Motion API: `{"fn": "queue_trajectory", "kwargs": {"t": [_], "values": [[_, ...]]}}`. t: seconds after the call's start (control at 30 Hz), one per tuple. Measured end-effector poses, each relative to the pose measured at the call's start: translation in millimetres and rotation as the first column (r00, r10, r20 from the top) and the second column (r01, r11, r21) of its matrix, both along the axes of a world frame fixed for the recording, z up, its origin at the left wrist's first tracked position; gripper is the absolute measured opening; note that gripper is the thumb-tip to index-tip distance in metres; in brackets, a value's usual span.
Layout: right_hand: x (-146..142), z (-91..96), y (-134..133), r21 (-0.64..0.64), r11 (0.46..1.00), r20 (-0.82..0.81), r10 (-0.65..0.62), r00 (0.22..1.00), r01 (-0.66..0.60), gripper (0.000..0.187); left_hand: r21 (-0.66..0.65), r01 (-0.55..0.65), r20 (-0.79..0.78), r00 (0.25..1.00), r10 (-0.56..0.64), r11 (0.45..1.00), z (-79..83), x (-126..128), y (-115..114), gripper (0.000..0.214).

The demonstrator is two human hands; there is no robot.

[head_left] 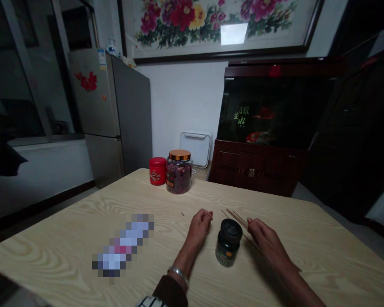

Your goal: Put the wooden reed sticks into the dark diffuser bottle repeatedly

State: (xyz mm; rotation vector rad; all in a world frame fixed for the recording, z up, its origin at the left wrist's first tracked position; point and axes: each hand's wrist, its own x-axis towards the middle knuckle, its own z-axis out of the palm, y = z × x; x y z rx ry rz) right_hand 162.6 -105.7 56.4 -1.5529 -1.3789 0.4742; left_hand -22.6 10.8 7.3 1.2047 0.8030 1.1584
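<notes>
My left hand (199, 226) rests on the pale wooden table (67, 238), fingers curled in a pinch near its far side; what they hold, if anything, is too small to name. A small dark jar with a black lid (228, 242) stands between my hands. My right hand (263, 238) lies just right of the jar, fingers stretched forward and together, resting on a bundle of thin wooden sticks (236, 217) that fan out beyond the fingertips. A silver bangle (178, 273) sits on my left wrist.
A glass jar with a gold lid (178, 171) and a red tin (157, 170) stand at the table's far edge. A blurred oblong object (124, 246) lies left of my hands. Behind are a grey fridge (115, 115), a fish tank on a dark red cabinet (262, 140) and a white box (195, 147).
</notes>
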Motion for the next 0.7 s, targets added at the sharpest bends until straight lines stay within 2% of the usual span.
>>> {"fn": "queue_trajectory", "kwargs": {"t": [0.07,0.13,0.23,0.27,0.33,0.37,0.43,0.5,0.57,0.6,0.63,0.7], "values": [[13,12.5,7,0.063,0.998,-0.061,-0.027,0.998,0.031,0.051,0.111,-0.007,-0.060,0.998,0.013,0.994,13.6,-3,-2,0.044],[21,33.8,13,0.095,0.994,-0.155,-0.044,0.987,0.059,0.054,0.210,0.017,-0.109,0.994,0.006,0.977,36.2,-5,-1,0.049],[25,80.1,14,0.120,0.993,-0.308,0.020,0.951,0.018,0.057,0.314,0.082,-0.158,0.987,-0.033,0.946,87.5,-10,-1,0.055],[25,97.8,12,0.136,0.990,-0.359,0.082,0.930,-0.035,0.058,0.340,0.138,-0.184,0.980,-0.078,0.930,108.2,-11,-2,0.058],[25,133.7,7,0.168,0.965,-0.455,0.256,0.853,-0.200,0.060,0.286,0.292,-0.187,0.951,-0.246,0.912,151.5,-15,-7,0.060],[25,150.8,3,0.187,0.937,-0.493,0.348,0.797,-0.293,0.061,0.242,0.380,-0.164,0.923,-0.348,0.893,172.6,-18,-10,0.061],[25,181.5,-5,0.233,0.864,-0.548,0.495,0.674,-0.446,0.063,0.190,0.541,-0.064,0.840,-0.539,0.820,209.9,-24,-17,0.064],[24,204.4,-13,0.281,0.798,-0.574,0.585,0.573,-0.534,0.066,0.166,0.626,0.021,0.770,-0.637,0.762,236.5,-31,-22,0.069],[24,216.7,-20,0.314,0.755,-0.583,0.632,0.511,-0.575,0.069,0.138,0.664,0.089,0.731,-0.677,0.735,248.8,-37,-25,0.074],[23,217.9,-22,0.322,0.740,-0.586,0.646,0.490,-0.591,0.070,0.123,0.680,0.118,0.713,-0.691,0.723,249.1,-39,-26,0.076],[22,215.6,-24,0.322,0.727,-0.591,0.655,0.471,-0.607,0.071,0.110,0.698,0.145,0.693,-0.706,0.708,245.5,-40,-26,0.078],[21,200.9,-24,0.313,0.698,-0.615,0.666,0.423,-0.644,0.072,0.090,0.744,0.197,0.639,-0.744,0.663,227.8,-41,-25,0.080]]}}
